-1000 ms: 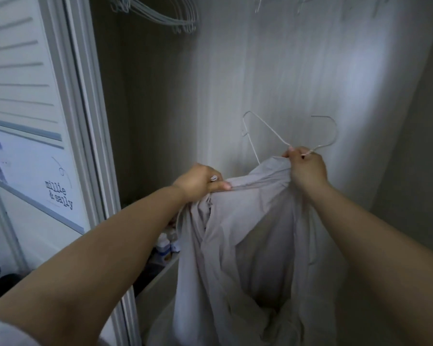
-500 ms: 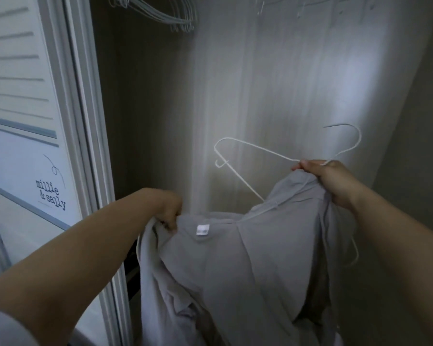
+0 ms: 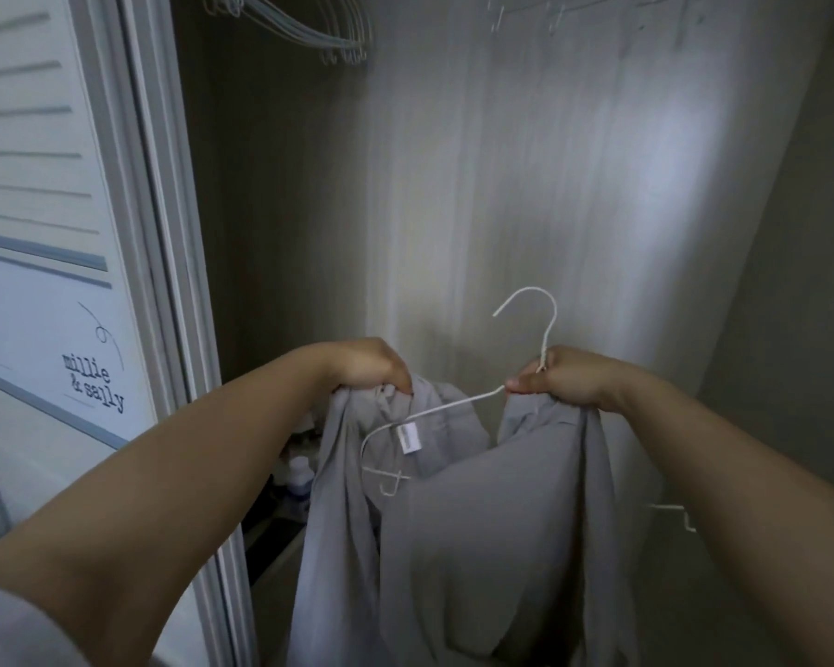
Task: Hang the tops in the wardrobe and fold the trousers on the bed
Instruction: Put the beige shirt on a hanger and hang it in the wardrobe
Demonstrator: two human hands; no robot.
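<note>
A grey top hangs in front of me inside the open wardrobe. My left hand grips its collar edge at the left, near a white label. My right hand pinches the neck of a white wire hanger together with the top's right shoulder. The hanger's hook points up above my right hand. Its left arm lies bare across the open neck, outside the cloth. Its right end sticks out past my right forearm.
Several empty wire hangers hang on the rail at the top left. A white louvred door with a lettered panel stands at the left. Small bottles sit low in the wardrobe behind the top.
The hanger has turned so its hook stands upright, and both hands have come closer together. My left hand rose and took the collar edge; the left hanger arm dropped into the neck opening.
</note>
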